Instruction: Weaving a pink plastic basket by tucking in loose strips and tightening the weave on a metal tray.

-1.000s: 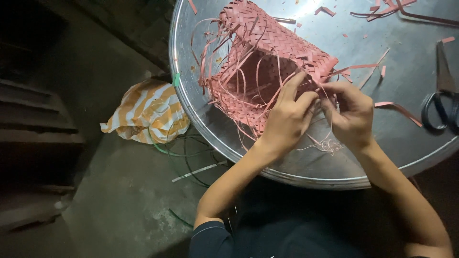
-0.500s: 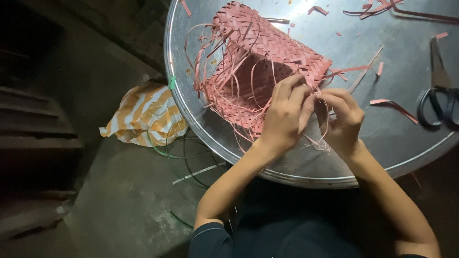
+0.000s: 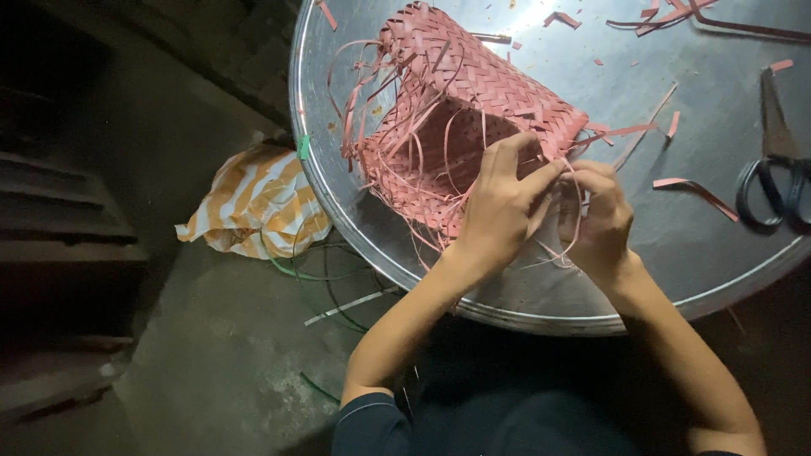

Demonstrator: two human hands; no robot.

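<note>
A pink woven basket (image 3: pixel 456 93) lies on its side on a round metal tray (image 3: pixel 726 262), its open mouth toward me with several loose strips trailing out. My left hand (image 3: pixel 500 207) grips the basket's near rim, fingers curled over the edge. Just to its right, my right hand (image 3: pixel 598 218) pinches thin pink strips (image 3: pixel 574 196) that loop up from the rim. Both hands touch at the basket's right corner.
Black-handled scissors (image 3: pixel 773 181) lie at the tray's right side. Cut pink strip scraps (image 3: pixel 686 184) are scattered across the tray. An orange-and-white striped bag (image 3: pixel 258 203) sits on the concrete floor to the left, with green wires (image 3: pixel 304 270) beside it. Dark steps lie far left.
Both hands have shifted slightly left and closer together at the basket's corner. The right hand has pulled the thin strips up into a loop.
</note>
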